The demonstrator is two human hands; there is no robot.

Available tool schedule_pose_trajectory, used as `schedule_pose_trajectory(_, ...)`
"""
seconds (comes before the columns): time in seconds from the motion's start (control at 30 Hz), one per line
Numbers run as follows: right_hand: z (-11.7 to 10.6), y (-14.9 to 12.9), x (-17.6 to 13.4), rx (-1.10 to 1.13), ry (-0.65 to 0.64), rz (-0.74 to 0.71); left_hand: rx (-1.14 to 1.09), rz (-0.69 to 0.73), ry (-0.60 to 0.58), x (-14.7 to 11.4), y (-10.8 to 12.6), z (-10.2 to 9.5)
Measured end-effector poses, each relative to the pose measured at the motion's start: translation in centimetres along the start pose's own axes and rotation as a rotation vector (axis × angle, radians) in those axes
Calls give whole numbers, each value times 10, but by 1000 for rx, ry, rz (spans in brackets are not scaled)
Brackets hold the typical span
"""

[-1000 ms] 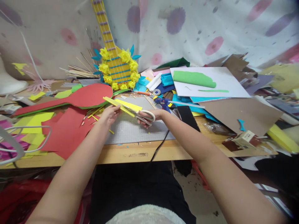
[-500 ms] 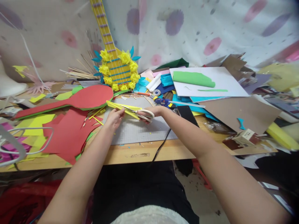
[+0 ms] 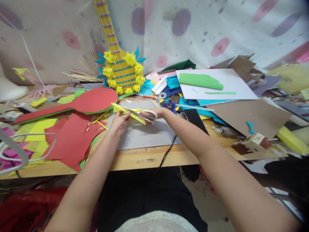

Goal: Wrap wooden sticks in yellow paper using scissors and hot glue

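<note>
My left hand (image 3: 121, 121) pinches a folded yellow strip (image 3: 138, 119) of paper or thin foam above the grey cutting mat (image 3: 142, 138). White-handled scissors (image 3: 152, 113) sit in my right hand (image 3: 151, 116), their blades pointing left along the yellow strip. The blade tips lie close to my left fingers and are partly hidden. Just left of my hands rests a red guitar-shaped cutout (image 3: 94, 100) with a green underside. Behind them stands a yellow model guitar (image 3: 120, 71) trimmed with yellow paper flowers and blue leaves.
Red sheet scraps (image 3: 70, 138) and yellow sheets (image 3: 38, 129) cover the left side. A blue glue gun (image 3: 169, 105) and a black phone (image 3: 195, 120) lie to the right. Farther right are a white board (image 3: 212, 85) and brown cardboard (image 3: 251, 114). A black cable (image 3: 166, 153) crosses the front edge.
The scissors and my right hand have shifted slightly up and left along the yellow strip. My left hand stays pinched on it, and the view has moved slightly.
</note>
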State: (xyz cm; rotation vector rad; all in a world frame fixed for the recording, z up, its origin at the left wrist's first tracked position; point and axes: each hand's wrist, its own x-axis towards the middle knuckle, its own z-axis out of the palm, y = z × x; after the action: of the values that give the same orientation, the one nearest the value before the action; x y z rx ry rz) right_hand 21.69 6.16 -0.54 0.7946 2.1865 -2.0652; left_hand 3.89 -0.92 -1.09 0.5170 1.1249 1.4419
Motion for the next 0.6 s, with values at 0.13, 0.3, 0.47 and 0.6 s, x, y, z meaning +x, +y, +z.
schedule_pose_trajectory(0.13, -2, 4, 2, 20, -59, -64, -21, 1, -34, 1, -3, -1)
schedule_pose_trajectory(0.3, 0, 4, 1, -18, -18, -82, -31, -7, -10, 4, -6, 0)
schedule_pose_trajectory(0.47, 5, 1, -3, 0, 20, -79, -24, -35, 9, 3, -6, 3)
schedule_pose_trajectory(0.6, 9, 0, -5, -9, 64, -48, -30, -34, 8, 3, -6, 4)
